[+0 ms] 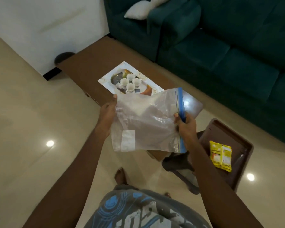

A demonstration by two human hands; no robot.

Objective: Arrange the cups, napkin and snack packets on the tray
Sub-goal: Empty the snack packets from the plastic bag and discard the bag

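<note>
Holding a clear zip bag [143,122], both hands' fingers [179,118] were clamped on it; four cups [130,83] sat on the tray [109,79], snack packets [220,155] well apart from it.

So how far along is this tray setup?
Done: four white cups stand on the tray. In hand: both the left hand and right hand hold a clear zip bag. Left: the yellow snack packets lie on the brown stool; no napkin is visible.
</note>
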